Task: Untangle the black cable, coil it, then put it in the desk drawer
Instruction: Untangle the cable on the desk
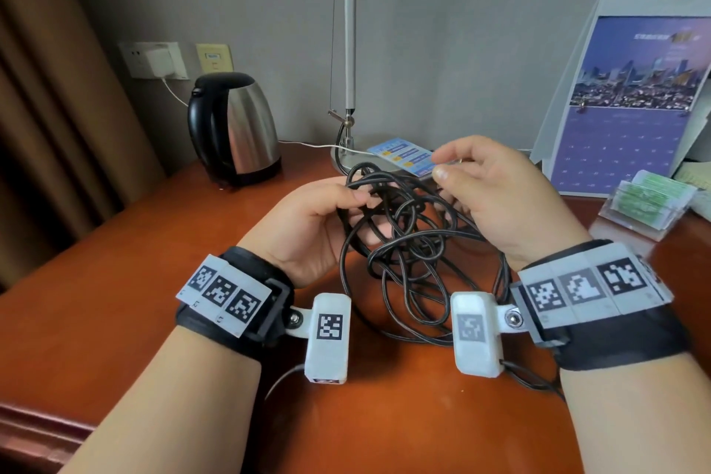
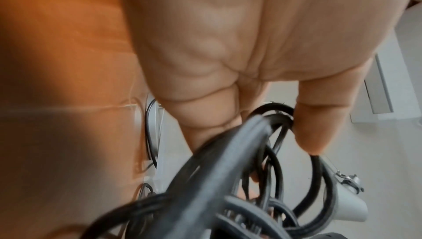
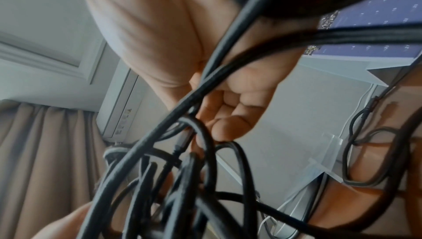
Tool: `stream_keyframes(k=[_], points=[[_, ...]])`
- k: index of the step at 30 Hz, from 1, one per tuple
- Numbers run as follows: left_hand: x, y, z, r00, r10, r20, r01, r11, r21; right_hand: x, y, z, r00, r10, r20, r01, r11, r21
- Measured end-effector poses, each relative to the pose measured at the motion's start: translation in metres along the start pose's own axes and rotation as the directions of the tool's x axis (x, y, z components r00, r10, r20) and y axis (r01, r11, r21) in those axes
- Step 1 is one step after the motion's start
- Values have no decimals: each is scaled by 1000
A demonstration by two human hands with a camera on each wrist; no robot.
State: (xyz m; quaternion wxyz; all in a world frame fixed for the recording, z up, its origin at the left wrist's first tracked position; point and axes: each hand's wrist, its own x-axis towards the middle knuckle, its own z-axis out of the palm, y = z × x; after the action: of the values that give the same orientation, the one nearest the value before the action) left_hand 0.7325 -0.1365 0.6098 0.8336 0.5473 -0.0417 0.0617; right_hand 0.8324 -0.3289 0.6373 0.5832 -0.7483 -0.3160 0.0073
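The black cable (image 1: 408,254) is a loose tangle of several loops, held up over the reddish wooden desk (image 1: 154,300), with its lower loops lying on the desk top. My left hand (image 1: 361,204) grips the tangle's upper left, thumb pressed over a bunch of strands. My right hand (image 1: 446,181) holds the upper right, fingers curled, thumb and forefinger pinched together. In the left wrist view the thumb (image 2: 315,131) clamps the cable (image 2: 228,152) against the fingers. In the right wrist view strands of the cable (image 3: 205,134) cross my curled fingers (image 3: 230,125). No drawer is in view.
A steel kettle (image 1: 234,127) stands at the back left. A lamp pole (image 1: 349,50) rises behind the hands, and a printed card (image 1: 404,158) lies on its base. A calendar (image 1: 631,108) and a clear holder (image 1: 646,204) stand at the right. A curtain (image 1: 46,108) hangs left.
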Motion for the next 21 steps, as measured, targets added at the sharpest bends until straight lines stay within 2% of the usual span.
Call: stream_keyframes(k=[4, 9, 15, 18, 21], points=[[-3, 1, 4, 999, 4, 38, -2, 999, -50, 0, -1, 1, 997, 65, -39, -60, 991, 118], [-1, -1, 4, 999, 1, 37, 2, 997, -74, -4, -6, 2, 998, 54, -28, -48, 983, 180], [6, -5, -3, 999, -38, 33, 41, 996, -79, -6, -10, -2, 992, 111, 58, -125, 927, 355], [5, -6, -2, 999, -27, 37, 29, 997, -68, -6, -10, -1, 988, 138, 67, -153, 920, 362], [5, -8, -1, 997, -16, 73, 19, 999, -38, -4, -6, 2, 988, 147, 51, -155, 942, 299]])
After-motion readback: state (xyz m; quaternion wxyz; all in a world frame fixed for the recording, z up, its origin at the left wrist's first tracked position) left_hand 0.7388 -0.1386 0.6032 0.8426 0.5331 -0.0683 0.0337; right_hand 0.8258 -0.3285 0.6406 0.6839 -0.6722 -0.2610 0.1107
